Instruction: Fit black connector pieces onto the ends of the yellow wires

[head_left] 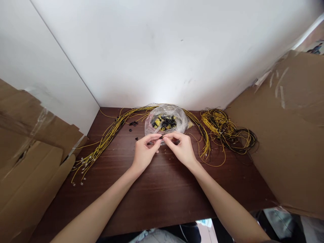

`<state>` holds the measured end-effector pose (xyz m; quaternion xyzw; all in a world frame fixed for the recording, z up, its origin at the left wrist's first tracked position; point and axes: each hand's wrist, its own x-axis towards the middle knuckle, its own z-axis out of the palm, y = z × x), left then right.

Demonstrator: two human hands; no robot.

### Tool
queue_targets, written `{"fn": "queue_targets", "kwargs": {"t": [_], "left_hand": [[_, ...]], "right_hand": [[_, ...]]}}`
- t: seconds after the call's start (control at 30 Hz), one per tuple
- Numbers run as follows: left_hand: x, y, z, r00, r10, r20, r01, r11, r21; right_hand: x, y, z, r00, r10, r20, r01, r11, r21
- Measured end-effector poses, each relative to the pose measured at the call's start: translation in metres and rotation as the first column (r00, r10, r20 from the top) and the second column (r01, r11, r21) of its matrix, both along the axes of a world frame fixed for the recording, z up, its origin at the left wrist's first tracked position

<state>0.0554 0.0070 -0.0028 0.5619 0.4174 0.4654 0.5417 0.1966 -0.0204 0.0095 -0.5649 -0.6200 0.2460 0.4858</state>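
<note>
My left hand (146, 150) and my right hand (181, 147) meet fingertip to fingertip over the middle of the table. Between the left thumb and forefinger is a small black part (161, 137), partly covered by the fingers. The right thumb and forefinger are pinched close beside it, by a thin dark wire end; exactly what they grip is too small to tell. Just beyond my fingers stands a clear plastic bag (184, 125), its mouth spread, with many black and yellow small pieces (164, 122) inside.
A long bundle of yellow and black wires (111, 130) with white tips arches behind the bag. At right lies a tangled wire coil (222, 126). Loose black pieces (133, 124) sit left of the bag. Cardboard (291, 135) flanks the brown table (157, 202); a white wall (162, 50) backs it.
</note>
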Motion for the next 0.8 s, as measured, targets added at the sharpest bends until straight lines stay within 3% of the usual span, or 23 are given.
{"fn": "queue_targets", "kwargs": {"t": [0.33, 0.8], "left_hand": [[0.0005, 0.0004, 0.0005, 0.999, 0.021, 0.042, -0.020, 0.999, -0.030], [-0.0007, -0.0015, -0.0013, 0.998, 0.024, -0.061, -0.026, 0.999, -0.028]], "right_hand": [[-0.0003, -0.0018, 0.0041, 0.992, -0.017, 0.125, 0.010, 0.998, 0.055], [-0.0009, -0.0010, 0.0015, 0.999, -0.029, 0.043, 0.030, 0.999, -0.030]]}}
